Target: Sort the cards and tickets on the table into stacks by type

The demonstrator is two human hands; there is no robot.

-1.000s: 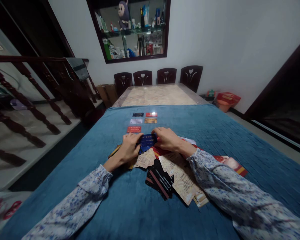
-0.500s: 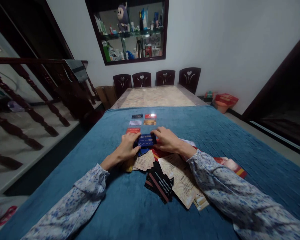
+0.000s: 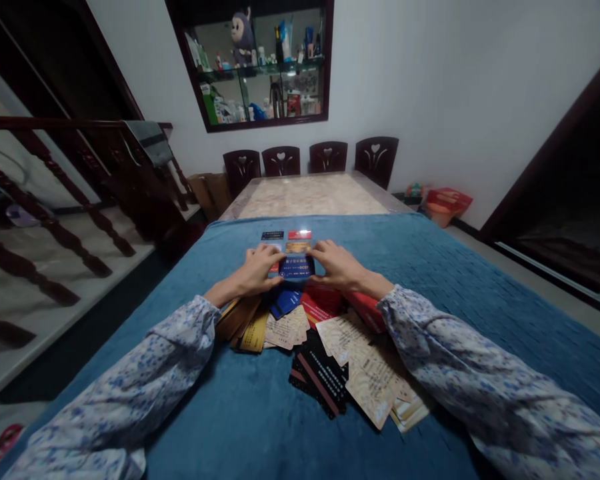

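I have the left hand (image 3: 258,270) and right hand (image 3: 341,268) pinching a blue card (image 3: 298,268) (one end each); nearer, black cards (image 3: 323,375) lie right of gold cards (image 3: 253,335).

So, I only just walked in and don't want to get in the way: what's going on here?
A person is holding a dark blue card between both hands, the left hand at its left edge and the right hand at its right. Beyond it, a black card, a red card and a gold card lie flat on the blue cloth. Closer in are overlapping piles, including cream cards and black-and-brown cards.
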